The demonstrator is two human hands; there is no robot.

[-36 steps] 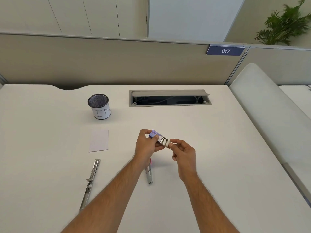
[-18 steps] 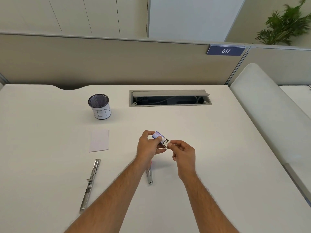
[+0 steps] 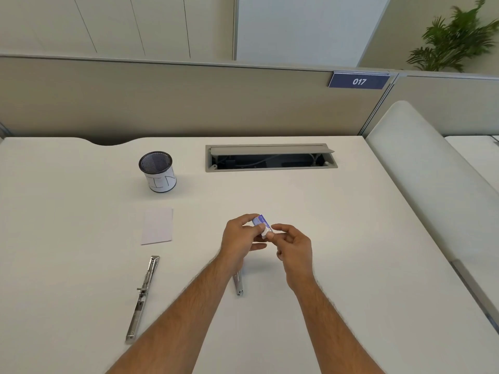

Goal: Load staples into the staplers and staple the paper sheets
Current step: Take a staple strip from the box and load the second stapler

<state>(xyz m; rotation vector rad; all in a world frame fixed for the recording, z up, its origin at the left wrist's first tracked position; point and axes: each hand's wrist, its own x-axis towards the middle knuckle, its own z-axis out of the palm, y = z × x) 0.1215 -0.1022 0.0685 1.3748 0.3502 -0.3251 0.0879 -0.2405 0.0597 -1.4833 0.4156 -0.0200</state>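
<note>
A small blue-and-white staple box (image 3: 261,222) is pinched in my left hand (image 3: 240,238) above the middle of the white desk. My right hand (image 3: 293,244) touches the box's near end with thumb and forefinger. An opened silver stapler (image 3: 142,298) lies flat at the left front. A second stapler (image 3: 238,284) lies under my left wrist, mostly hidden. A small stack of white paper sheets (image 3: 157,226) rests left of my hands.
A black mesh pen cup (image 3: 158,171) with a white label stands at the back left. An open cable tray (image 3: 270,157) is set into the desk at the back. A partition wall runs behind, and a white padded divider (image 3: 432,184) borders the right.
The inner tray with staples, pulled out a second ago, has slid back into the box. Both hands moved slightly down and right.
</note>
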